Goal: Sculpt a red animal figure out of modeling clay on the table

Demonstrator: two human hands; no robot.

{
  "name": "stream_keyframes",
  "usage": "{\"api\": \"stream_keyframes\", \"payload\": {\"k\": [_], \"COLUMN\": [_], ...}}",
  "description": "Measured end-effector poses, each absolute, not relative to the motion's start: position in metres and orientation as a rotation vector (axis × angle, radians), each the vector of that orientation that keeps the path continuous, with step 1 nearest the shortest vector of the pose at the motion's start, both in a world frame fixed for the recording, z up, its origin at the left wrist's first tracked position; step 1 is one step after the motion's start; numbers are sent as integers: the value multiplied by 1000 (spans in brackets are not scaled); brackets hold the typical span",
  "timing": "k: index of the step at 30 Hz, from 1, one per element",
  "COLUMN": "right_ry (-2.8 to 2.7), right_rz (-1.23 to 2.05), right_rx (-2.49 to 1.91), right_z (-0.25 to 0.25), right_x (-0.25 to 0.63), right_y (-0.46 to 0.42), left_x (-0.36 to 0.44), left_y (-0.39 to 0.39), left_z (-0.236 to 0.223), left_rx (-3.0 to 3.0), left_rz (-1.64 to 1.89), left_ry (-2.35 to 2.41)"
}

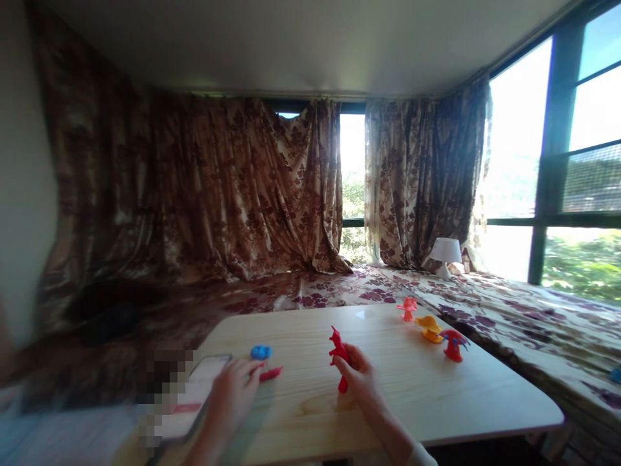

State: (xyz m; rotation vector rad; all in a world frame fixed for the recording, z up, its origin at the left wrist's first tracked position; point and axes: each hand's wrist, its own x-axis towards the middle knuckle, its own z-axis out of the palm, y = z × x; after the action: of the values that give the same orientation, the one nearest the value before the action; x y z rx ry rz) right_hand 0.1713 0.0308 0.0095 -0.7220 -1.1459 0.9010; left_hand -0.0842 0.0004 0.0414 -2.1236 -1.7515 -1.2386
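Observation:
A red toy figure (338, 346) with a pointed top and small projecting limbs stands upright in my right hand (361, 375), whose fingers and thumb are closed round its body just above the table. On the left, my left hand (233, 389) is low over the tabletop, its fingertips pinched at the near end of a slim red toy piece (272, 373). Part of that piece is hidden by the fingers. Just beyond it lies a blue toy piece (261, 352), apart from the hand.
Toward the right of the light wooden table (422, 398) stand a pinkish-red toy (408, 309), a yellow toy (429, 329) and a red-and-blue toy (454, 345). A flat, partly blurred object (206, 382) lies at the left edge. A white lamp (445, 252) stands behind.

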Motion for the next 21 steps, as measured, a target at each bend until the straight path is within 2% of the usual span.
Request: {"api": "stream_keyframes", "payload": {"k": [9,12,16,21], "right_ry": [-1160,-1171,-1191,-1180], "right_rz": [906,919,957,982], "right_rx": [-731,-729,-733,-703], "right_z": [8,10,18,27], "right_x": [172,172,172,171], "right_y": [29,28,21,14], "left_x": [-51,-47,-38,11], "left_y": [5,0,-7,-10], "left_z": [52,55,60,59], "left_rx": [-2150,-2137,-2069,-2377], "left_rz": [-668,-579,-803,-1613], "left_ry": [-1795,-1776,-1787,-1768]}}
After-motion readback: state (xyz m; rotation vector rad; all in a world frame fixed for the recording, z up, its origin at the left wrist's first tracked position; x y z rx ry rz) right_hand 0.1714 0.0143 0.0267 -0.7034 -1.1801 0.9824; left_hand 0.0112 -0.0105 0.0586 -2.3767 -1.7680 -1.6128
